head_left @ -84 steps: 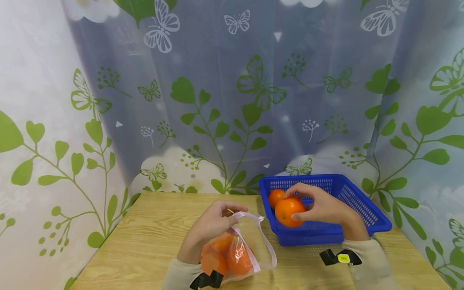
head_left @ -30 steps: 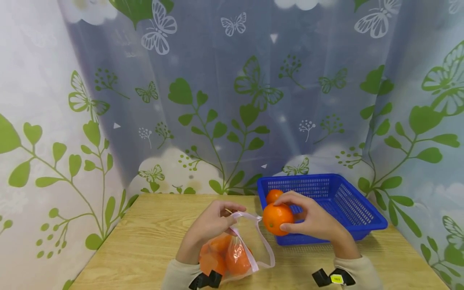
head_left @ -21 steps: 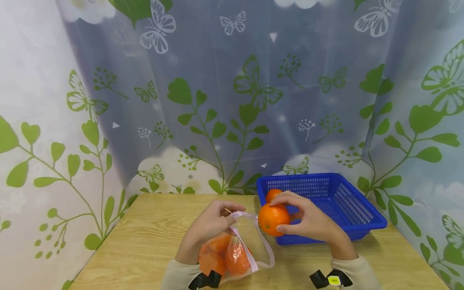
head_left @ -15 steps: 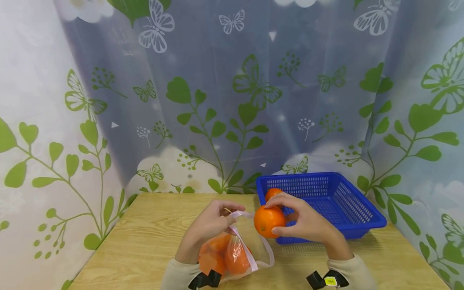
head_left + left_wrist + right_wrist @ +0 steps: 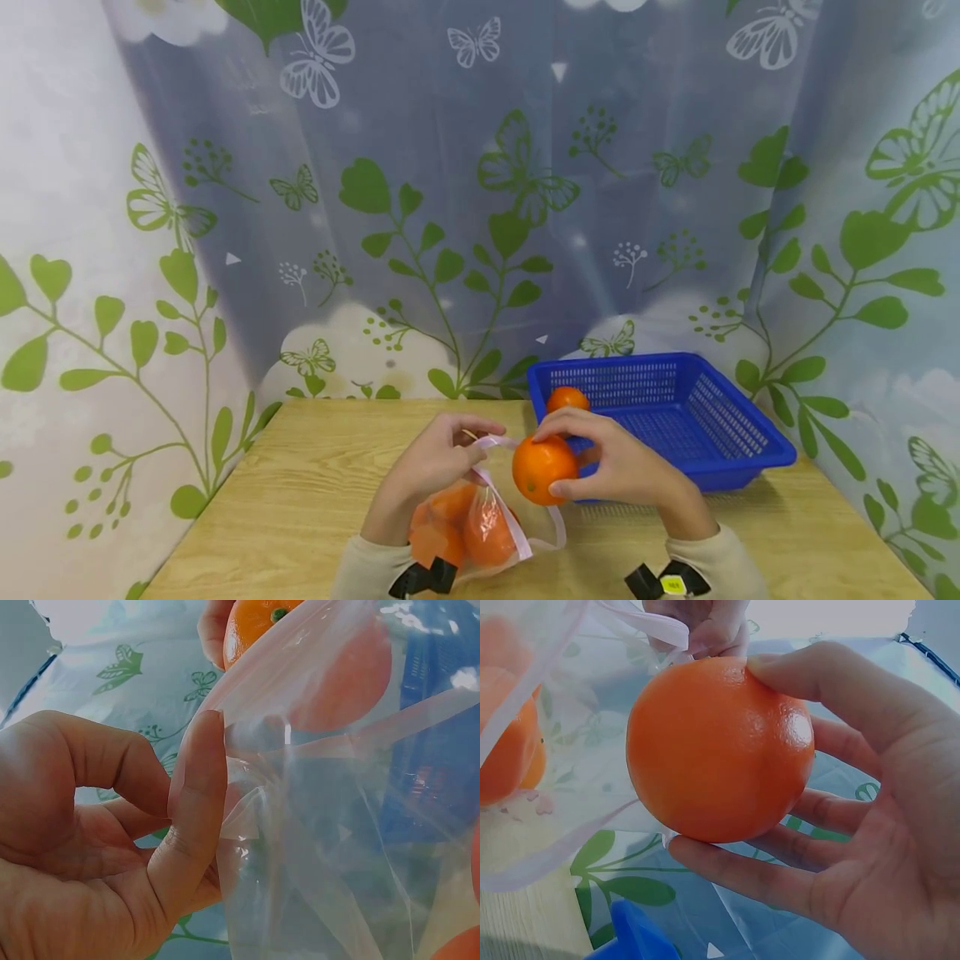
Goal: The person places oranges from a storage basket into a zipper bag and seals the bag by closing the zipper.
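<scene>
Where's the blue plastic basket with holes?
In the head view, the blue rectangular plastic basket stands on the pale wooden table, right of and beyond the clear pink-edged plastic bag.

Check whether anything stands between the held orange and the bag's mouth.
Nothing visible does: the orange, in the grip of the right hand, is at the mouth of the bag; the left hand pinches one side of it.

At least five oranges (image 5: pixel 545 472), one clear bag (image 5: pixel 519 542), one blue basket (image 5: pixel 731 417), one table (image 5: pixel 315 483)
</scene>
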Motion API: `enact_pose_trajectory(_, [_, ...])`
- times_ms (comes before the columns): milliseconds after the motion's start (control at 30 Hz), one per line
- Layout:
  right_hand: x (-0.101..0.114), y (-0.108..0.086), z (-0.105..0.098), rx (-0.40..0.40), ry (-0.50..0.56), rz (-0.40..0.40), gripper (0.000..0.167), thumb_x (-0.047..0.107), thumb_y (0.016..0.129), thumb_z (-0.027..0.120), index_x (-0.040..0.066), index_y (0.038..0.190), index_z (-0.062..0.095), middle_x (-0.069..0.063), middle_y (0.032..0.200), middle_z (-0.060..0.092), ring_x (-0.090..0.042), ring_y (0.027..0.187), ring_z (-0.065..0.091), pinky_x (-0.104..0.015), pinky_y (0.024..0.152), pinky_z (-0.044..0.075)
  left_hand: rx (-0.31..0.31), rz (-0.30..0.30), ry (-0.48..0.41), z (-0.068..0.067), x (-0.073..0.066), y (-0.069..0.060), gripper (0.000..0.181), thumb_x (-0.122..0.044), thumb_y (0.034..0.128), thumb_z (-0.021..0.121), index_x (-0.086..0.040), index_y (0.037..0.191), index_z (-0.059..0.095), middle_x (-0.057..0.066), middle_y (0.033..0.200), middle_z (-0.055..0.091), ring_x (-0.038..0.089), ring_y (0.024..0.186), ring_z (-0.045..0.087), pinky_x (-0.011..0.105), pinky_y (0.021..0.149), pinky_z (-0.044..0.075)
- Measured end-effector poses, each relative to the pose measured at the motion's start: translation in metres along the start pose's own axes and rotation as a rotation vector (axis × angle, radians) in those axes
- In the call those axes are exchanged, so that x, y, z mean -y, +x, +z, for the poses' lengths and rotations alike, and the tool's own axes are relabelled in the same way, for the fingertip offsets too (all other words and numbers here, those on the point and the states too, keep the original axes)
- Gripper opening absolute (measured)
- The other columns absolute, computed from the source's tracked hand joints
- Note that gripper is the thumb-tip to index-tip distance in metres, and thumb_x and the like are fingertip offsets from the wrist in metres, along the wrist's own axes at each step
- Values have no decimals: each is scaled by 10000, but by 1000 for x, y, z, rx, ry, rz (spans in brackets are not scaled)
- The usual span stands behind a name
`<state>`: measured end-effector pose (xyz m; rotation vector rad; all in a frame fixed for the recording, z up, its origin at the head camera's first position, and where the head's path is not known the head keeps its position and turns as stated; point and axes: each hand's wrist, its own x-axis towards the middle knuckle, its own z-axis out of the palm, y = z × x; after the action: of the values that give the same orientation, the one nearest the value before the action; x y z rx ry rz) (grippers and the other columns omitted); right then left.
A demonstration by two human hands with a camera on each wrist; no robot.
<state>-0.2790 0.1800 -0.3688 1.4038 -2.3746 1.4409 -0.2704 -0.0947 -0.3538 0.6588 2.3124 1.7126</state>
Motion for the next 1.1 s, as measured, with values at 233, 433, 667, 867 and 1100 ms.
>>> enact_pose_trajectory(233, [-2,3,4,12,-12,-32,426,108,865,824,136,1256,657,-112,1263,626,-136,1082,648,-334,771,667,-5,3,5,-1,1,-1,309,-12,1000,562,71,1278,667,260,1325,644,137,685,617,295,658,654])
enact_pose_trajectory(433, [-1,4,8,28,21,-34,425,85,871,811,127,1264,656,-127,1269,614,-150,1088,650,-330,772,667,-3,7,7,0,1,-2,308,-24,1007,564,69,1283,664,255,1327,642,138,693,611,295,654,654])
enact_pose_trajectory(667, [0,6,13,36,32,-47,432,78,868,812,121,1268,655,-135,1271,604,-150,1093,652,-314,787,664,-5,6,1,0,1,-2,309,-22,1006,562,71,1283,662,252,1317,647,148,716,598,306,658,656])
enact_pose_trajectory(867, [-1,8,20,48,-6,-41,414,141,865,816,151,1253,672,-105,1253,622,-138,1070,651,-315,775,663,-5,11,10,0,0,-2,309,-29,1004,565,62,1281,668,245,1296,654,155,712,608,322,659,659])
enact_pose_trajectory(1100, [1,10,23,31,-91,-11,411,194,838,840,185,1223,695,-60,1233,629,-113,1040,638,-277,749,646,-4,9,18,0,-3,-1,307,-27,1008,557,55,1281,670,240,1312,650,159,727,621,325,660,659])
